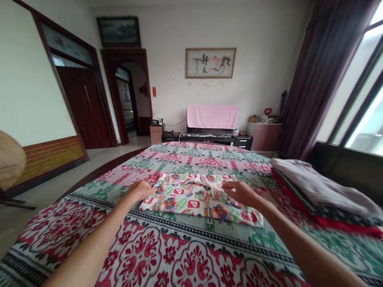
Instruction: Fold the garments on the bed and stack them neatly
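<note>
Left hand [141, 190] meets the left edge of the printed cloth [182, 205], right hand [243, 193] over its right half, grips impossible to tell; it stretches crosswise, short of the blanket's [149, 255] far edge.

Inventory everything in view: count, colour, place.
patterned cover: one, multicoloured, foreground
printed fabric: one, mostly white, on cover
clothes pile: one, pale, dark, red, right
draped cloth: one, pink, far middle
low cabinet: one, black, below that
side cabinets: two, pinkish, either end
framed pictures: two, dark and pale, far wall
curtain: one, purple, right
window: one, bright, right
doorways: two, dark-red framed, left
round object: one, tan, left edge
left hand: one, bare, fabric's left
right hand: one, bare, fabric's right
</note>
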Demonstrator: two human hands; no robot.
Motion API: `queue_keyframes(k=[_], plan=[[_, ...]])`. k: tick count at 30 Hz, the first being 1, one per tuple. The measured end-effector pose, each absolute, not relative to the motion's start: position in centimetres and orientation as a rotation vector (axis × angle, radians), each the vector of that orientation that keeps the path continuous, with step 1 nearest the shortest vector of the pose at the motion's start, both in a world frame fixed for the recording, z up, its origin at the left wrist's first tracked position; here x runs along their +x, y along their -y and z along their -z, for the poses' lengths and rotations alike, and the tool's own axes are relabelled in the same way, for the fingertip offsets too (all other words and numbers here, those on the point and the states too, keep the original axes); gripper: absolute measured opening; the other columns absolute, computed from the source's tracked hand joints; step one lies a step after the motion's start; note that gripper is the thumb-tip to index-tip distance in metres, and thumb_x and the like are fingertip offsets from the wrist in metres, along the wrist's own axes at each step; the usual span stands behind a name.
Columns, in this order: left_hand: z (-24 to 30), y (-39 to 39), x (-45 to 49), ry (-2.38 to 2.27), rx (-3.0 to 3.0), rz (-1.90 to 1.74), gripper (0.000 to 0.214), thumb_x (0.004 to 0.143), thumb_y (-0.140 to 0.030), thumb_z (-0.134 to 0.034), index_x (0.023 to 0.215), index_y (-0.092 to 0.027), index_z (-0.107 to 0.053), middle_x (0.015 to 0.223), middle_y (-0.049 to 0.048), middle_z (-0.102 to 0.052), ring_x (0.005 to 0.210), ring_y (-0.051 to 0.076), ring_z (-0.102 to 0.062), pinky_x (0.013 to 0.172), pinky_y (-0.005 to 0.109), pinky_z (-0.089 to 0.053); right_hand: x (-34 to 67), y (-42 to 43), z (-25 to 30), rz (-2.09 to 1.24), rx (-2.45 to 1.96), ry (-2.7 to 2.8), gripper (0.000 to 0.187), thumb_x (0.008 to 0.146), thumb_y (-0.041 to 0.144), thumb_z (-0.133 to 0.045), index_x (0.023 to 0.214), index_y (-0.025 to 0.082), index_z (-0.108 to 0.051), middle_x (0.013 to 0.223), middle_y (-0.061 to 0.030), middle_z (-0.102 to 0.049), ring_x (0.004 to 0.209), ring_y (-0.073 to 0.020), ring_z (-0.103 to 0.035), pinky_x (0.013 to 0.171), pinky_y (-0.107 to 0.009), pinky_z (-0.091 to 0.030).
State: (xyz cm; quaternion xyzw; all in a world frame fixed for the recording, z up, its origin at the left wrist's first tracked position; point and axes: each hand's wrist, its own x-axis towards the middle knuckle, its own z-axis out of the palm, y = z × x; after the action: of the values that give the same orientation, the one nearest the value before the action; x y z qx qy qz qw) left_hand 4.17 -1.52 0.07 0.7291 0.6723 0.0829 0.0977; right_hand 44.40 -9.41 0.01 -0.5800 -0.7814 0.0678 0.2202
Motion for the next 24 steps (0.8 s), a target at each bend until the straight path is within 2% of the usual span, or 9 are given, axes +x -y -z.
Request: queue_keyframes(k=[3, 5, 8, 11, 16, 20, 22, 24], plan=[[-0.6, 2.4, 4.3, -1.973, 2.069, -0.217, 0.039, 0.063, -0.054, -0.058, 0.047, -0.019, -0.051, 0.036, -0.0026, -0.035, 0.046, 0.013, -0.043, 0.047, 0.024, -0.028, 40.3, 7.4, -0.4, -0.11, -1.482, 2.144, 0.027, 0.082, 0.018, -0.049, 0.092, 0.017, -0.074, 0.086, -0.007, -0.074, 0.076, -0.0171, -0.067, 0.073, -0.027, -0.048], [-1.0, 2.6, 4.0, -1.967, 2.025, -0.162, 0.04, 0.06, -0.057, -0.061, 0.047, -0.02, -0.05, 0.036, -0.0035, -0.034, 0.045, 0.013, -0.041, 0.047, 0.025, -0.028, 36.4, 5.9, -0.6, -0.118, -1.418, 2.172, 0.029, 0.081, 0.016, -0.049, 0.093, 0.018, -0.074, 0.087, -0.0067, -0.075, 0.074, -0.016, -0.067, 0.07, -0.025, -0.048], [-1.2, 2.9, 3.5, -2.017, 2.001, -0.086, 0.042, 0.057, -0.06, -0.062, 0.05, -0.02, -0.052, 0.041, -0.0016, -0.042, 0.049, 0.016, -0.047, 0.049, 0.025, -0.031, 30.1, 3.5, -0.9, -0.157, -1.373, 2.199, 0.033, 0.076, 0.008, -0.05, 0.095, 0.019, -0.075, 0.096, -0.0062, -0.074, 0.079, -0.0157, -0.067, 0.073, -0.024, -0.048], [-1.3, 3.3, 3.5, -2.053, 2.051, -0.087, 0.038, 0.057, -0.057, -0.063, 0.056, -0.02, -0.057, 0.051, 0.0024, -0.054, 0.062, 0.02, -0.055, 0.053, 0.026, -0.034, 24.7, 1.4, -0.7, -0.191, -1.372, 2.239, 0.037, 0.077, 0.008, -0.05, 0.101, 0.019, -0.074, 0.101, -0.0059, -0.074, 0.087, -0.0165, -0.067, 0.079, -0.023, -0.047], [-1.5, 3.9, 4.2, -2.012, 2.096, -0.071, 0.03, 0.061, -0.046, -0.061, 0.063, -0.017, -0.066, 0.064, 0.0075, -0.064, 0.073, 0.023, -0.062, 0.059, 0.027, -0.039, 19.4, -1.2, 0.6, -0.212, -1.603, 2.213, 0.033, 0.081, 0.016, -0.048, 0.101, 0.02, -0.074, 0.105, -0.0066, -0.073, 0.099, -0.0183, -0.066, 0.084, -0.022, -0.045], [-1.3, 3.5, 4.0, -2.001, 2.027, -0.107, 0.028, 0.059, -0.045, -0.064, 0.064, -0.017, -0.067, 0.067, 0.0068, -0.066, 0.075, 0.023, -0.063, 0.058, 0.027, -0.04, 17.1, -2.5, 1.2, -0.246, -1.784, 2.137, 0.037, 0.085, 0.033, -0.048, 0.097, 0.01, -0.074, 0.101, -0.0188, -0.072, 0.097, -0.0266, -0.067, 0.081, -0.03, -0.048], [-0.9, 3.1, 3.8, -2.004, 2.005, -0.122, 0.027, 0.058, -0.045, -0.066, 0.064, -0.018, -0.067, 0.066, 0.0053, -0.066, 0.075, 0.022, -0.063, 0.057, 0.026, -0.04, 16.2, -3.2, 1.1, -0.256, -1.867, 2.079, 0.044, 0.08, 0.043, -0.056, 0.102, 0.007, -0.073, 0.103, -0.022, -0.07, 0.1, -0.0294, -0.065, 0.082, -0.033, -0.049], [-0.6, 2.7, 3.7, -2.005, 2.003, -0.118, 0.026, 0.058, -0.045, -0.066, 0.064, -0.019, -0.067, 0.065, 0.005, -0.066, 0.076, 0.022, -0.063, 0.058, 0.025, -0.041, 15.5, -3.7, 1.1, -0.284, -1.893, 2.039, 0.047, 0.073, 0.042, -0.066, 0.104, 0.007, -0.071, 0.105, -0.0221, -0.069, 0.103, -0.0304, -0.064, 0.083, -0.033, -0.05]])
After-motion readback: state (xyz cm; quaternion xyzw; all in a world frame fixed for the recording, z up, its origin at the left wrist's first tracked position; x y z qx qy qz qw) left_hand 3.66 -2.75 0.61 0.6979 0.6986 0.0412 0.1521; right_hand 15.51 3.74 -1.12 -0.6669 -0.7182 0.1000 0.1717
